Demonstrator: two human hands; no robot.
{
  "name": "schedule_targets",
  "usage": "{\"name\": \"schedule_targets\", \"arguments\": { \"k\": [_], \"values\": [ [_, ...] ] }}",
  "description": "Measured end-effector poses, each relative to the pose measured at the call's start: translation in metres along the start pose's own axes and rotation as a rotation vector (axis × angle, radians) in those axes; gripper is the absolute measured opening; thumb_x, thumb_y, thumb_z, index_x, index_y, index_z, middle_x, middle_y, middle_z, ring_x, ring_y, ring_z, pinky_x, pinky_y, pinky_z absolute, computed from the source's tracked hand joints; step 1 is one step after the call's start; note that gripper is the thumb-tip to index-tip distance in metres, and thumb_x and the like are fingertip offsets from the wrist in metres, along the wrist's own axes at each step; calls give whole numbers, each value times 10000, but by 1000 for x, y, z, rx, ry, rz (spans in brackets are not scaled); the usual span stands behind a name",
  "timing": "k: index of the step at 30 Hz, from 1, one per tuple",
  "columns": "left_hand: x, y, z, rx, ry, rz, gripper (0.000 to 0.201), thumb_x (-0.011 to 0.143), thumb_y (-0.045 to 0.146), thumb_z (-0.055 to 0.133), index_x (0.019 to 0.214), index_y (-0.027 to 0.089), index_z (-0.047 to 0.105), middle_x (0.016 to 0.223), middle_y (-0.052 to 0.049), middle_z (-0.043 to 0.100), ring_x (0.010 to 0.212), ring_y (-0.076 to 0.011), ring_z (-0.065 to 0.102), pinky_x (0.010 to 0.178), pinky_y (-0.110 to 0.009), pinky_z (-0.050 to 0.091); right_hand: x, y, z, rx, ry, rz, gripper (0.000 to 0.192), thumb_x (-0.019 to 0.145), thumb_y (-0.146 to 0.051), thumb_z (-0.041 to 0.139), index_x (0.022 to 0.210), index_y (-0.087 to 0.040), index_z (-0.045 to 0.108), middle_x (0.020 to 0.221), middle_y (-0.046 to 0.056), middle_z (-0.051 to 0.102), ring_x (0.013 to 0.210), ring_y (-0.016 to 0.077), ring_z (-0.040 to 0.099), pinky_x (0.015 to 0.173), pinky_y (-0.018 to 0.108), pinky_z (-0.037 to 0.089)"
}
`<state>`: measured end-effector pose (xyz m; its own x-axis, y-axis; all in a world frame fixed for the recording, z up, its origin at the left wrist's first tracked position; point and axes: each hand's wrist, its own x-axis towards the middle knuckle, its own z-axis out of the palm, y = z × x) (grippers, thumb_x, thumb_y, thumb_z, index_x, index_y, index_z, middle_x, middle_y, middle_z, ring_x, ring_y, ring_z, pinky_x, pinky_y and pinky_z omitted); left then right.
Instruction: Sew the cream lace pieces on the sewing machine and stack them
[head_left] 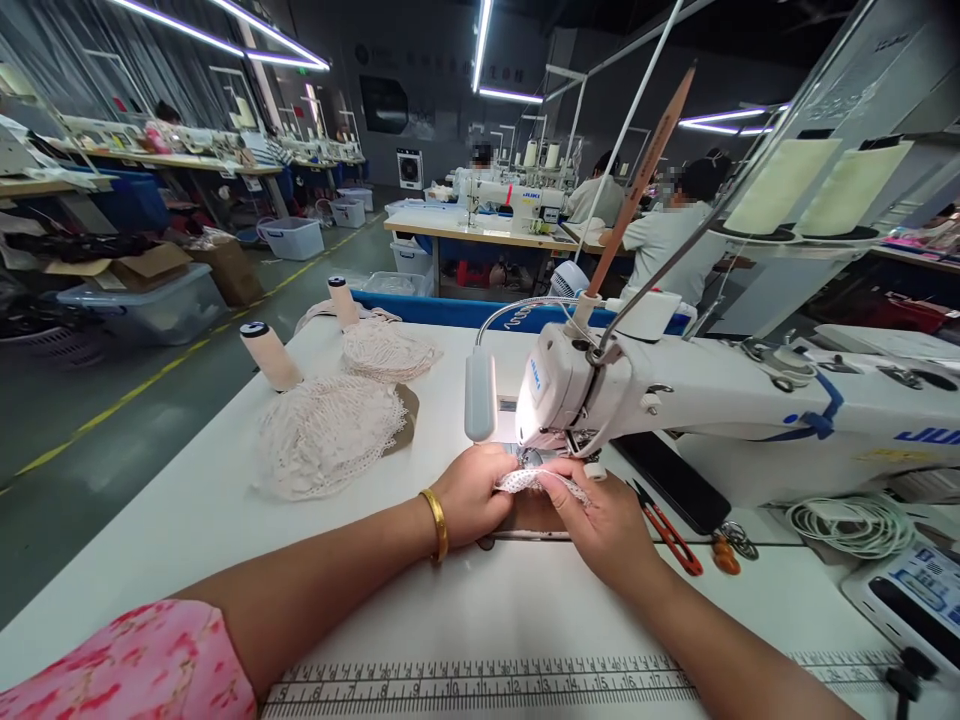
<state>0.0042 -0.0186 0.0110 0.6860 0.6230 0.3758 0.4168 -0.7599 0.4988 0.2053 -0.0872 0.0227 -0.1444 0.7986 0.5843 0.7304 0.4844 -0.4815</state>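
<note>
The person's left hand [472, 495] and right hand [600, 520] both pinch a small strip of white lace cloth [536, 482]. The strip lies on the white sewing table [187, 510], right in front of the needle part of the white sewing machine [570, 390]. The fingers of each hand are closed on an end of the lace, with the left thumb on top and the right fingers curled over the far end.

The lace looks thin, soft and very light. It bends and folds easily, so it seems best held flat by its edges, near the needle, with gentle fingers. It is full of little holes, so a hard pull could stretch or tear it.

Red-handled snips [667, 530] lie just beside the right hand. Two piles of pale pink lace pieces [330, 435] sit farther back on the table, near two cream thread cones [270, 355]. A gold bangle [436, 522] is on the left wrist.
</note>
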Motion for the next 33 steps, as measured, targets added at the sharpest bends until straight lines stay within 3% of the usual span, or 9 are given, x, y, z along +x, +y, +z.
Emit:
{"name": "schedule_targets", "arguments": {
  "k": [6,12,16,21,26,33],
  "values": [
    [0,-1,-3,-115,-6,-35,218,932,142,545,723,182,593,775,-7,602,756,-164,607,678,-245,494,0,-4,-1,39,2,23,291,1098,-368,485,952,-250,707,827,5,768,736,192,712,715,286,548],
    [-1,0,-5,-178,-49,-8,245,900,90,528,683,177,601,761,-7,573,745,-151,602,685,-229,499,-1,-2,-2,49,-2,78,368,1097,-447,470,934,-248,733,806,32,764,716,211,717,727,305,579],
    [-1,-1,-4,-166,-40,5,166,913,146,563,789,184,667,822,-30,621,836,-195,617,782,-289,521,-1,-3,-2,88,6,81,316,1086,-412,511,916,-247,721,781,8,749,688,192,710,702,279,567],
    [-1,-8,-1,-91,94,-42,228,914,134,530,965,196,743,897,-54,644,867,-226,618,775,-327,498,-2,-8,0,148,70,74,221,1065,-339,568,917,-239,697,767,-24,732,657,159,682,669,244,535],
    [0,-10,1,-63,30,-19,195,843,85,504,727,181,629,802,-45,551,786,-213,570,696,-319,445,-2,-11,2,159,106,81,226,1070,-348,562,922,-235,690,767,-24,732,654,155,670,658,241,524],
    [2,-7,-2,-71,1,-8,102,806,149,523,739,185,591,807,-41,533,801,-220,550,717,-330,422,-3,-9,3,170,99,86,242,1075,-353,555,902,-229,669,717,-38,683,619,142,623,616,238,500]
  ]
}}
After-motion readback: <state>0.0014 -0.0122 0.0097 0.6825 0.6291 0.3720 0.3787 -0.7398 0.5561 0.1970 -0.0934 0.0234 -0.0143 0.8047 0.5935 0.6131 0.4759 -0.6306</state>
